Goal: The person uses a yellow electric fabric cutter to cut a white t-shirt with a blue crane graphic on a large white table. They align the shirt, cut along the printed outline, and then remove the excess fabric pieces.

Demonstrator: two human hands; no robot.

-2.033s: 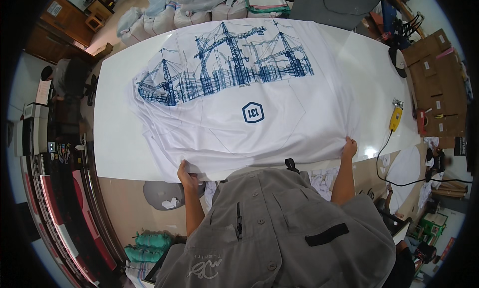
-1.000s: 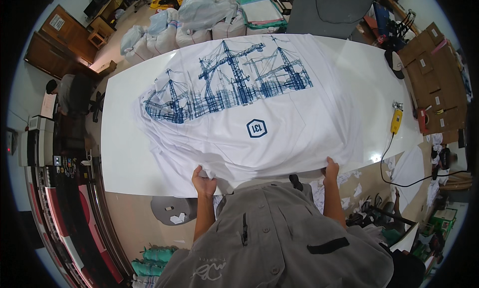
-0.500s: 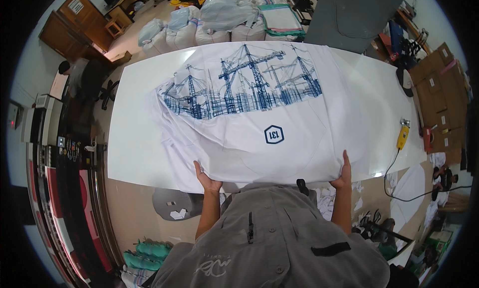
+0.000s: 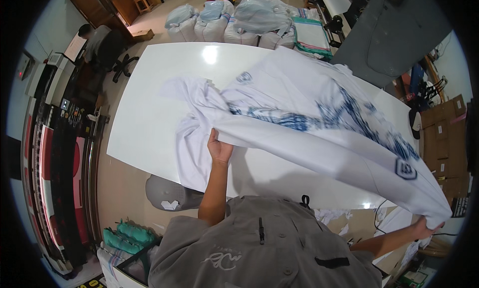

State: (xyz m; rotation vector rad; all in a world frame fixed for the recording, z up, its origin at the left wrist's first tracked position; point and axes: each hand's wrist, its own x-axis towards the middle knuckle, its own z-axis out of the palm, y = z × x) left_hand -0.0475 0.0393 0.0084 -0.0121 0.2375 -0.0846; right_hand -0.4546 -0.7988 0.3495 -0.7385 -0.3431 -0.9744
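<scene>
A large white cloth (image 4: 304, 148) with a blue print of cranes and a small blue hexagon badge stretches across the white table (image 4: 137, 118). Its near edge is lifted and pulled out to the right, with bunched folds at the left and motion blur over the print. My left hand (image 4: 219, 148) grips the edge near the folds, thumb on top. Far out at the lower right, past the table's edge, my right hand (image 4: 423, 229) is closed on the cloth's corner; some of its fingers are hidden.
Stuffed white sacks (image 4: 239, 32) line the table's far side. A grey cabinet (image 4: 391, 33) stands at far right, cardboard boxes (image 4: 441, 138) at right. A wide printer-like machine (image 4: 57, 153) runs along the left. Someone sits on an office chair (image 4: 111, 51). A grey stool (image 4: 164, 192) is near the table.
My right hand has swung far right with the cloth's edge, and the cloth has turned and twisted. My left hand is a little further over the table. The yellow tool is now covered.
</scene>
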